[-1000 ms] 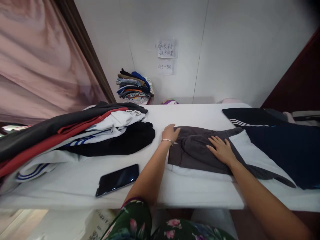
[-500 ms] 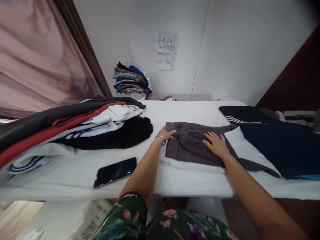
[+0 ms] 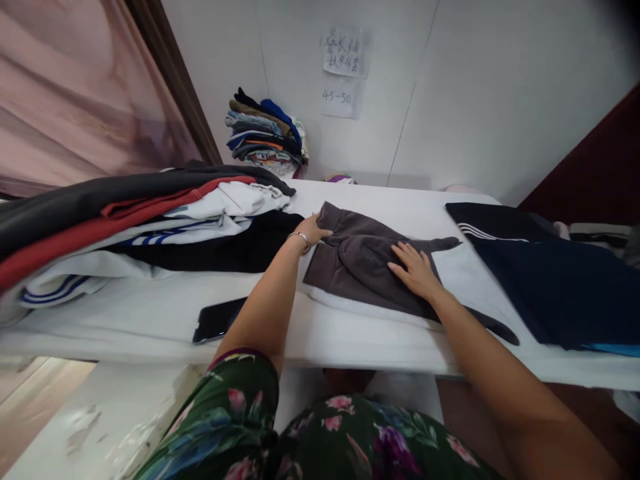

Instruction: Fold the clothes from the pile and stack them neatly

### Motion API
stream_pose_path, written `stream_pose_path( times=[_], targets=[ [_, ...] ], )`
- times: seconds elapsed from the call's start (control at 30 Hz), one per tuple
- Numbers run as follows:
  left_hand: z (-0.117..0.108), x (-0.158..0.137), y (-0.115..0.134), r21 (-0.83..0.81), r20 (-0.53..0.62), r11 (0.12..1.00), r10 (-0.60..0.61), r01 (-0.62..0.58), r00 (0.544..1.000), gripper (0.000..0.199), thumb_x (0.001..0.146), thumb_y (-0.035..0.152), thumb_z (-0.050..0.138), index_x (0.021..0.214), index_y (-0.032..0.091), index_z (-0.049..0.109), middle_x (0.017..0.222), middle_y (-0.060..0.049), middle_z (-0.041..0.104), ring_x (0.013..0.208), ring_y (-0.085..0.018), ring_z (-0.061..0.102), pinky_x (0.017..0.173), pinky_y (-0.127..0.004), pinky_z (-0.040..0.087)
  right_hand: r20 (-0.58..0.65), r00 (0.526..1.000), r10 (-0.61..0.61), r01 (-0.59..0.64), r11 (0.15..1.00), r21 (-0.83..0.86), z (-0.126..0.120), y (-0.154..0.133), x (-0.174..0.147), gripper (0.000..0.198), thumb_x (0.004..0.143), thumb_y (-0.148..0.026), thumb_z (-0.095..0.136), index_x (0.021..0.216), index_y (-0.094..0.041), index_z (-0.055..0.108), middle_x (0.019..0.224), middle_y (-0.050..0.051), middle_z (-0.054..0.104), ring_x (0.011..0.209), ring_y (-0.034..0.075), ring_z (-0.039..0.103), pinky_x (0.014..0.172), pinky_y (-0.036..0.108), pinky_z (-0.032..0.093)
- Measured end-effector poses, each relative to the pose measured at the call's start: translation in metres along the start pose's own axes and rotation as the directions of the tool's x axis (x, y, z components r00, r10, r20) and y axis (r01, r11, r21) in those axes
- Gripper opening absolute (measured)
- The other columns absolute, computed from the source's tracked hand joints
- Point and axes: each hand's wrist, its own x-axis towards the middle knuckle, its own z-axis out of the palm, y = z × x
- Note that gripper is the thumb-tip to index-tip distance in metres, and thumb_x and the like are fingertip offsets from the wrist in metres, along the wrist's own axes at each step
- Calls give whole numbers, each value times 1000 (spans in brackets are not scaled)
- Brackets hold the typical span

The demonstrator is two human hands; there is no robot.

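Observation:
A grey-brown and white sweatshirt [image 3: 363, 260] lies partly folded on the white-covered table, its banded edge toward the left. At that left edge, my left hand [image 3: 314, 230], with a bracelet at the wrist, pinches the cloth; its thumb is on top and the other fingers are partly hidden. My right hand [image 3: 416, 270] rests flat on the middle of the garment, fingers stretched out. Beyond the right hand, white cloth and a narrow dark strip of the sweatshirt show.
Unfolded clothes [image 3: 210, 243] are heaped on the left. A phone [image 3: 217, 320] lies near the front edge, partly behind my left forearm. Dark folded garments [image 3: 560, 287] lie on the right. A stack of clothes [image 3: 265, 137] stands by the wall, beneath paper signs [image 3: 345, 53].
The sweatshirt has shifted left with both hands, away from the dark garments on the right, and its left edge has swung toward the far side. My view has tilted somewhat.

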Motion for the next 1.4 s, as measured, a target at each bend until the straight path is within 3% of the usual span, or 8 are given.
stream_pose_path(
  times=[0.17,0.37,0.57,0.67,0.8,0.93,1.13,1.4],
  targets=[
    [11,-6,-31,119,76,986,-128,119,989,65,65,46,74,121,17,57,120,-13,64,109,-26,60,89,-30,45,37,997,-70,75,989,-129,18,-16,6,54,93,-52,31,139,-25,42,146,9,41,135,27,33,109,56,19],
    [6,-25,-20,184,-10,974,-134,134,991,68,76,57,59,128,14,51,123,-16,61,112,-28,57,91,-33,43,31,996,-82,85,992,-98,20,-8,6,54,93,-52,31,139,-26,41,146,9,41,134,29,34,109,56,17],
    [-9,-90,-15,209,-219,963,215,-170,952,41,86,42,53,118,19,60,127,-7,59,120,-21,49,103,-30,35,11,997,-83,83,995,-57,20,-9,6,53,93,-52,32,138,-26,43,145,8,42,134,28,34,109,55,16],
    [-2,-125,-21,109,-83,924,377,-367,923,31,84,40,57,107,21,67,110,-5,67,107,-18,56,99,-29,40,5,997,-79,79,996,-42,19,-9,6,53,92,-52,34,136,-24,45,144,9,43,134,28,34,110,55,17],
    [10,-144,-33,70,143,869,477,-489,867,31,78,37,65,106,25,68,115,-6,66,110,-21,56,100,-35,40,-22,997,-70,70,998,-1,17,-9,4,51,92,-50,37,132,-22,50,142,9,46,134,26,36,110,53,17],
    [11,-142,-39,157,131,840,504,-519,854,33,79,17,56,109,24,68,121,-5,64,114,-19,54,102,-35,39,-84,994,-75,81,994,72,16,-7,-1,45,92,-46,41,126,-21,56,139,8,50,132,23,39,111,50,19],
    [4,-140,-40,309,-7,872,400,-379,916,41,81,11,46,108,29,70,120,0,65,119,-20,52,105,-39,37,-104,990,-99,108,990,86,15,-8,-7,42,92,-42,41,123,-21,59,136,8,53,130,24,42,110,51,21],
    [5,-140,-36,239,38,961,137,-142,990,50,71,1,48,97,35,73,116,9,67,118,-14,54,104,-27,39,-109,985,-133,139,989,53,20,-7,-5,41,91,-41,41,123,-24,59,136,9,53,129,26,43,108,54,24]
  ],
)
